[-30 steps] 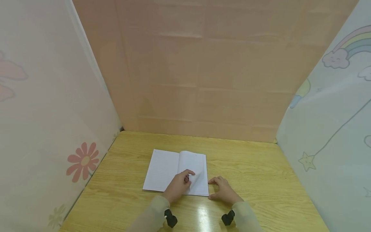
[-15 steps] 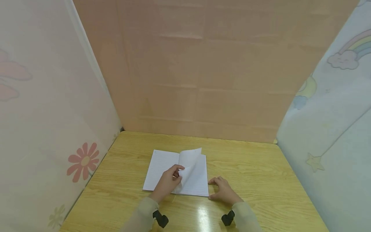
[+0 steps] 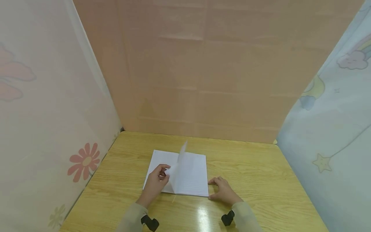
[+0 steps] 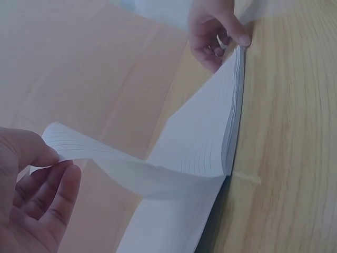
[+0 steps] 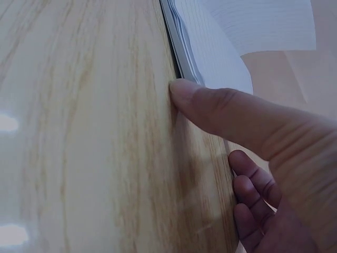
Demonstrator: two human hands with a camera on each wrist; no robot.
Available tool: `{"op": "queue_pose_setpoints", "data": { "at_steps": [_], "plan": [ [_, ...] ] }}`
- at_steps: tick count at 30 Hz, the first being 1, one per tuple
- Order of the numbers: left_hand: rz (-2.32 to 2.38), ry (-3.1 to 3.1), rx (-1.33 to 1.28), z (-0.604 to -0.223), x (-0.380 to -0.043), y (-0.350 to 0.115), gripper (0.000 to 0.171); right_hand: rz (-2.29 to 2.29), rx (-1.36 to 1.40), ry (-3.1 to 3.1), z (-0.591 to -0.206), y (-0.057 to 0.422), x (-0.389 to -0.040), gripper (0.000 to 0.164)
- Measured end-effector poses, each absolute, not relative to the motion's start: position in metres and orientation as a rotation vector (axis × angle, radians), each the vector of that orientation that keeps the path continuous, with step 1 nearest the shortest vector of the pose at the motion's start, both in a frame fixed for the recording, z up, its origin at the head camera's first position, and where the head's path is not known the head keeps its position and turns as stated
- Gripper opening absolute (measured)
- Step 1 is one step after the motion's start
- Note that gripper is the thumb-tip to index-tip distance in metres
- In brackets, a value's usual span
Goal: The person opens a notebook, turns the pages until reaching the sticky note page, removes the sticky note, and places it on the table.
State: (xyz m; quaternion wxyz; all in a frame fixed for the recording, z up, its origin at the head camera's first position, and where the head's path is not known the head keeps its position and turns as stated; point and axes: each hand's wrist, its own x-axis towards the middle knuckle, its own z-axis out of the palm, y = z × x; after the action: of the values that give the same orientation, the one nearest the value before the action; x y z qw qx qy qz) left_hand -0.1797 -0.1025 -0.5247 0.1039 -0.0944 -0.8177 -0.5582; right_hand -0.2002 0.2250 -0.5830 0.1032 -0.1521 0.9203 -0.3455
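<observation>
Pale beige sleeves [image 3: 131, 217] are reaching in at the near side, each wearing a small black plastic device [image 3: 228, 218] at the wrist. The right hand [image 3: 223, 190] is resting on the table with thumb and index finger spread apart, the thumb touching the near right corner of a white, lined paper notebook [image 3: 192, 174]. The left hand [image 3: 156, 180] is pinching a thin white lined leaf [image 4: 126, 171] between thumb and fingers, and the leaf is standing up, curving from the central fold. The notebook is lying open between the hands on a yellow wood-grain table [image 3: 246, 161]. Farther back, a creased peach-brown sheet [image 3: 203, 71] is hanging behind the table, while white printed panels [image 3: 49, 122] are flanking it.
</observation>
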Motion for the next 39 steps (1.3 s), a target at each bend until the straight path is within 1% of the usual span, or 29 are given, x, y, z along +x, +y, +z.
{"op": "queue_pose_setpoints", "data": {
  "at_steps": [19, 31, 39],
  "plan": [
    [-1.68, -2.41, 0.077, -0.55, -0.166, -0.147, 0.032, -1.021, -0.427, 2.71, -0.587, 0.226, -0.201, 0.057],
    [-1.71, -2.436, 0.209, -0.575, -0.163, -0.165, 0.04, -1.033, -0.415, 2.703, -0.586, 0.225, -0.2, 0.057],
    [-1.67, -2.5, 0.278, -0.591, -0.166, -0.174, 0.034, -1.018, -0.435, 2.727, -0.583, 0.224, -0.199, 0.057]
  ]
}}
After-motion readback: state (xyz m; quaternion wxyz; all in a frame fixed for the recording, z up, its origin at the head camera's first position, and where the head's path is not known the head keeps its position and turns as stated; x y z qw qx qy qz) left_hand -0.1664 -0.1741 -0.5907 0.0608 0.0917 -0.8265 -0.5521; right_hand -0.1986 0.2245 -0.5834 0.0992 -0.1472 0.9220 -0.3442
